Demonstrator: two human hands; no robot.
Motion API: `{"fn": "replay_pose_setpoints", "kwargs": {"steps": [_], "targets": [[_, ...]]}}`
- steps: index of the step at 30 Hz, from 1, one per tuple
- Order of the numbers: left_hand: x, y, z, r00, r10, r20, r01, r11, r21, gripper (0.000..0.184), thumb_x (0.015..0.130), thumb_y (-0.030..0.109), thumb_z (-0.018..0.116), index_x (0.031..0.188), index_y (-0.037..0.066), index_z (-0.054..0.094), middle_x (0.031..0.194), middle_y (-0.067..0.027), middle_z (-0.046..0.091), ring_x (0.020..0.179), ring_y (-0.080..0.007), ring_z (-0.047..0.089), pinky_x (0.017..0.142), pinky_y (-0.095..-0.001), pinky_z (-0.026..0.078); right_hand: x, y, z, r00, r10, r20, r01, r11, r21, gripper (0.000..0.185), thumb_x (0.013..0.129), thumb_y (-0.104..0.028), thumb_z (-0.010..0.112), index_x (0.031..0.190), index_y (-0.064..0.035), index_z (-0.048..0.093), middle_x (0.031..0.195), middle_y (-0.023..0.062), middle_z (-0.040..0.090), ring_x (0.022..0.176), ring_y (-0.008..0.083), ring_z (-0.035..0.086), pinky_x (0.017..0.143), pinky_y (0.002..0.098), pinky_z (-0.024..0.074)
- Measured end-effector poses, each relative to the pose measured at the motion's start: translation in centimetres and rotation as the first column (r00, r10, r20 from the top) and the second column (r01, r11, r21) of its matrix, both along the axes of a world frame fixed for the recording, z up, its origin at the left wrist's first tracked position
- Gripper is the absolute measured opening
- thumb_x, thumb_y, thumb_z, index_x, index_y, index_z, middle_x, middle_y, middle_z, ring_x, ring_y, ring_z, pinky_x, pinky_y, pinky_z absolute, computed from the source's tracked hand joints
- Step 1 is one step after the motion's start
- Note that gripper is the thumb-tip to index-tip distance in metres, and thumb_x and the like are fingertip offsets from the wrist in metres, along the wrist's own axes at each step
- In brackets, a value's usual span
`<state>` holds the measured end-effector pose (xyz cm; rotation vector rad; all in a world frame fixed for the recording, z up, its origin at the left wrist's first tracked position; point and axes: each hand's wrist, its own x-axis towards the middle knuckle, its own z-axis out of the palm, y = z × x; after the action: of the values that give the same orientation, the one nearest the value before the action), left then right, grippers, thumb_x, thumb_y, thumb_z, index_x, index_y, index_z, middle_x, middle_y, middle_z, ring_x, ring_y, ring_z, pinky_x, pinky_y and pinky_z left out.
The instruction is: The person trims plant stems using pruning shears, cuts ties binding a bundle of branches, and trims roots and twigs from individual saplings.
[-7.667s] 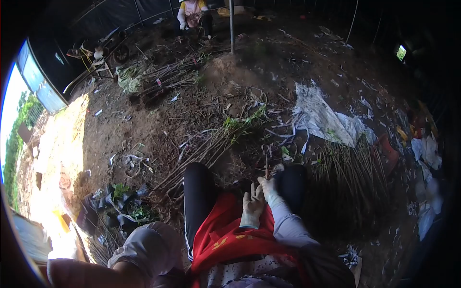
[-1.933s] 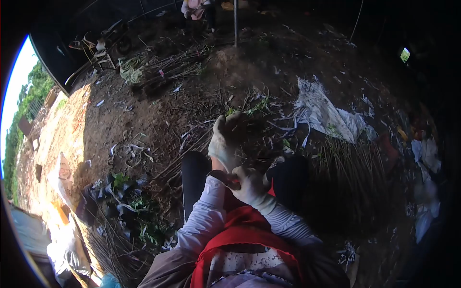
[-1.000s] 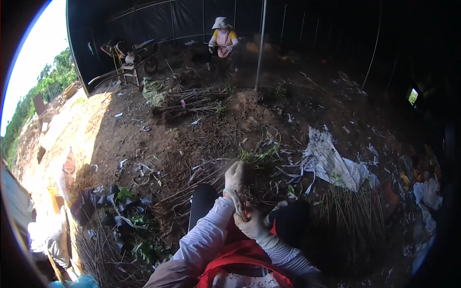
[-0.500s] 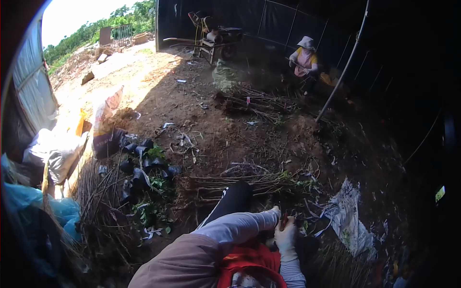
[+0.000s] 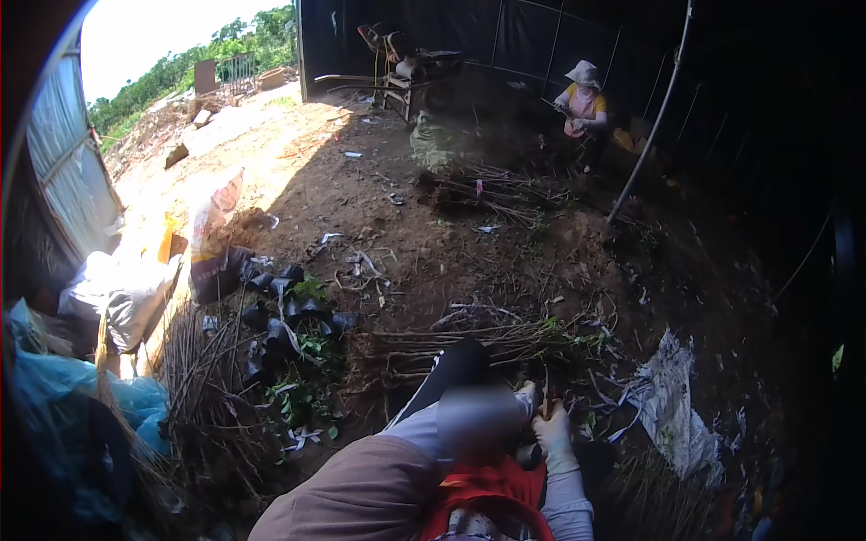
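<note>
My right hand (image 5: 552, 429), in a pale work glove, is closed around a slim red-brown tool (image 5: 545, 406) that points away from me; its exact kind is too small to tell. Just left of it, my left hand (image 5: 527, 397) is also gloved, its fingers curled in. What those fingers hold is hidden, and a grey blur covers part of the left forearm. Both hands are close together over my lap, above a red cloth (image 5: 483, 491). Beyond my dark-trousered knee (image 5: 456, 370) lies a bundle of bare-stemmed saplings (image 5: 406, 347) with roots to the left.
Black plastic pots (image 5: 271, 329) and cut leaves lie left of the bundle, beside upright thin stems (image 5: 194, 379). A torn white sheet (image 5: 672, 406) is at right. Farther off, a person in a hat (image 5: 585, 104) sits near another sapling bundle (image 5: 496, 189) and a slanted pole (image 5: 645, 153).
The whole view has shifted slightly, so everything sits a little farther right. My hands stay close together; the slim tool now shows more upright between them.
</note>
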<state>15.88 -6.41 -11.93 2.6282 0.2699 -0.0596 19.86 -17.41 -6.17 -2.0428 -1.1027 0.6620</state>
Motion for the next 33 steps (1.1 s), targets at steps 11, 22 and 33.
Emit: {"fn": "replay_pose_setpoints", "kwargs": {"steps": [11,22,33], "targets": [[-0.4,-0.2,-1.1,1.000,-0.001,0.001,0.001,0.999,-0.053,0.044,0.082,0.032,0.050,0.122,0.014,0.043,0.124,-0.0096,0.043,0.115,-0.0252,0.042,0.093,-0.0409,0.035,-0.4,-0.4,-4.5,0.989,0.004,-0.147,0.014,0.992,0.122,0.020,0.073,-0.003,0.056,0.092,-0.0055,0.049,0.069,0.0024,0.050,0.063,0.0153,0.050,0.060,0.0318,0.0432],[1.7,-0.4,-11.6,0.891,0.094,0.443,0.256,0.701,-0.665,0.051,0.085,0.032,0.047,0.131,0.014,0.038,0.134,-0.0103,0.038,0.123,-0.0256,0.037,0.100,-0.0416,0.032,-1.1,-2.3,-1.3,0.771,0.053,-0.634,0.018,0.994,0.105,0.013,0.070,0.002,0.061,0.081,-0.0045,0.055,0.067,0.0014,0.053,0.059,0.0114,0.051,0.055,0.0264,0.0434],[-3.5,-0.5,1.4,0.994,-0.028,-0.107,0.037,0.996,0.083,0.018,0.082,0.026,0.054,0.092,0.014,0.064,0.084,-0.0013,0.064,0.081,-0.0186,0.060,0.069,-0.0362,0.046,-2.9,-1.9,2.9,0.906,0.150,-0.395,0.000,0.936,0.353,0.008,0.078,-0.001,0.062,0.083,-0.0053,0.058,0.067,-0.0009,0.054,0.057,0.0052,0.048,0.052,0.0218,0.0396]]}}
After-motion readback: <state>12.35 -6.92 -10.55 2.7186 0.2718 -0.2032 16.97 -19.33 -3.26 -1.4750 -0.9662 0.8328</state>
